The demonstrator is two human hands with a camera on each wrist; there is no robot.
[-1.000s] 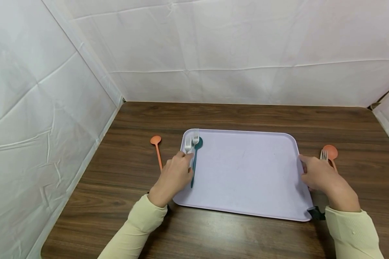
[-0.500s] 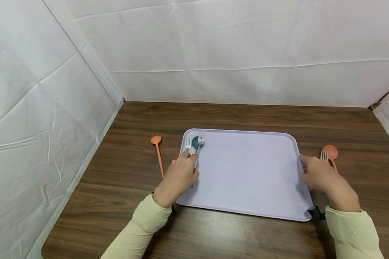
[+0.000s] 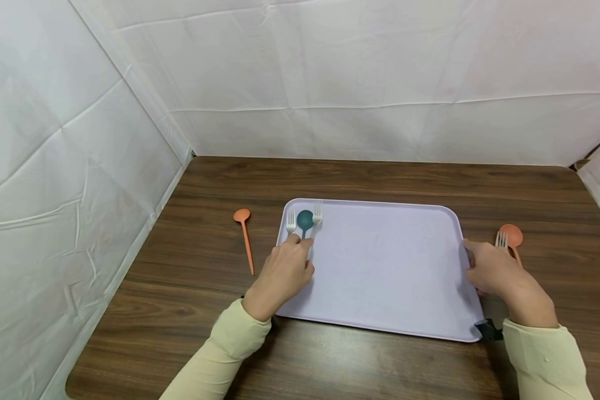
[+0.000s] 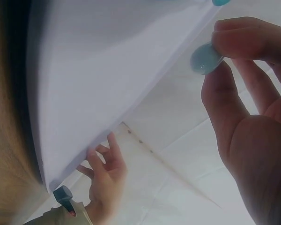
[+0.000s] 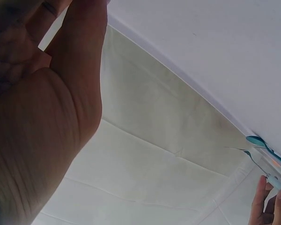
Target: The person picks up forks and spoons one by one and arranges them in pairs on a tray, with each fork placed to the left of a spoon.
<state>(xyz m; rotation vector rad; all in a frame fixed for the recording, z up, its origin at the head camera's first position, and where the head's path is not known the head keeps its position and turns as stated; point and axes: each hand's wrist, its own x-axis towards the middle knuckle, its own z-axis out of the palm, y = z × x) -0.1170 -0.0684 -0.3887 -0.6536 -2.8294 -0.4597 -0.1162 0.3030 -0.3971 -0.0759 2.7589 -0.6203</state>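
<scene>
My left hand [image 3: 284,269] pinches a fork [image 3: 318,212] over the left part of a pale lilac tray [image 3: 380,261]. Its tines point to the back edge; in the left wrist view the rounded pale blue-green end of its handle [image 4: 207,59] shows between thumb and fingers. Just left of it, a dark teal spoon [image 3: 305,220] and a second fork [image 3: 291,220] lie on the tray, their handles partly hidden by the hand. At the tray's right edge, my right hand [image 3: 500,272] grips the rim, thumb and fingers right at it.
Left of the tray an orange spoon [image 3: 246,244] lies on the brown wooden table [image 3: 180,311]. Beyond the right hand lie another orange spoon [image 3: 512,235] and a fork [image 3: 501,240], partly hidden. White cloth walls [image 3: 360,61] stand behind and at the sides.
The left hand has carried its fork rightward, from left of the teal spoon's bowl across it to its right side. The right hand has stayed at the tray's edge.
</scene>
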